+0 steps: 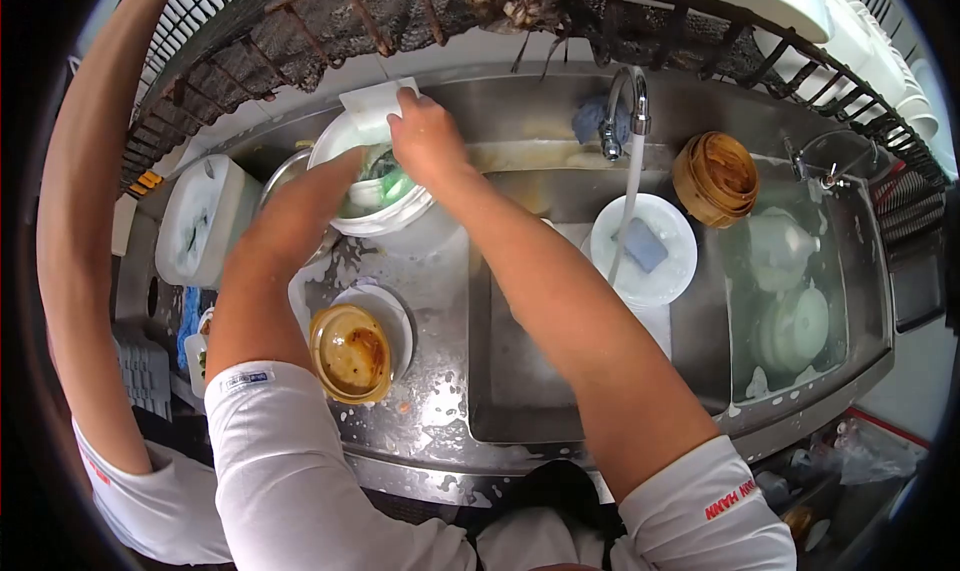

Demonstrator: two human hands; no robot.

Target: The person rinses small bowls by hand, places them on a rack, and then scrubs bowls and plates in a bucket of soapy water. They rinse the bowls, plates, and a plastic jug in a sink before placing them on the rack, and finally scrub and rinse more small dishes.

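Observation:
A white bucket (390,221) with dishes and greenish suds inside stands at the back left of the steel counter. My left hand (352,163) reaches down into it; its fingers are hidden. My right hand (428,139) is closed on the edge of a white, flat, square-cornered dish (372,104), which is tilted above the bucket's far rim. Inside the bucket, a white piece (368,193) shows near my left hand. Closer to me, a yellow-brown bowl (350,354) with dark food residue rests against a white plate (398,321).
Water runs from the tap (637,121) into a white bowl (680,271) holding a blue-grey sponge (645,246). Bamboo steamers (715,179) stand behind. Dishes (795,326) soak in the right basin. Another person's arm (90,231) extends along the left. A rusty rack (440,11) hangs overhead.

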